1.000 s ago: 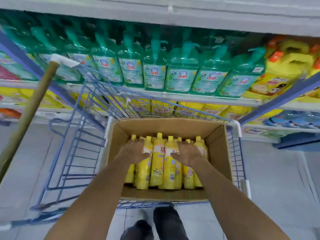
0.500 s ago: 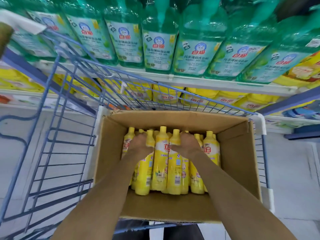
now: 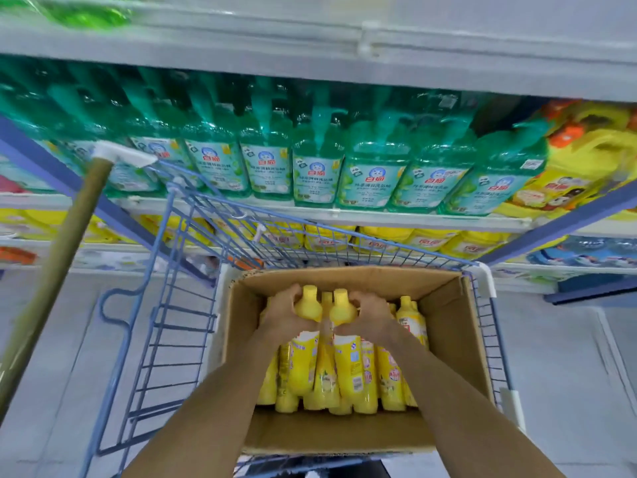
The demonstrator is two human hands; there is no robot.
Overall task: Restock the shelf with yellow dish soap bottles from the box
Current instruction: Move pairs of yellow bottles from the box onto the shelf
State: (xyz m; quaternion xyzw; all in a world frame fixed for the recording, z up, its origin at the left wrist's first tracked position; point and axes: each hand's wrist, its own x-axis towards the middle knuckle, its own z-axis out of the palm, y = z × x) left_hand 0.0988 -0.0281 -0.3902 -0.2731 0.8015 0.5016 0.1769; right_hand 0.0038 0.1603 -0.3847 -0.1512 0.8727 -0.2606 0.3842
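An open cardboard box [image 3: 448, 326] sits in a blue wire cart and holds several yellow dish soap bottles [image 3: 389, 377] standing upright. My left hand [image 3: 284, 313] grips the neck of one yellow bottle [image 3: 303, 357], raised a little above the rest. My right hand [image 3: 370, 315] grips the neck of another yellow bottle [image 3: 350, 363] right beside it, also raised. Behind the cart, the lower shelf [image 3: 379, 220] carries yellow bottles [image 3: 427, 239] under its edge.
The blue wire cart [image 3: 172, 305] stands against the shelving, its left section without goods. Green pump bottles [image 3: 313, 174] fill the shelf above. Large yellow jugs [image 3: 565, 177] stand at the right. A wooden pole [image 3: 58, 267] leans at the left. Grey tiled floor [image 3: 568, 374] surrounds the cart.
Both hands have closed round the necks of two middle bottles and lifted them a little. The camera has tilted up and back, so the upper shelf shows again.
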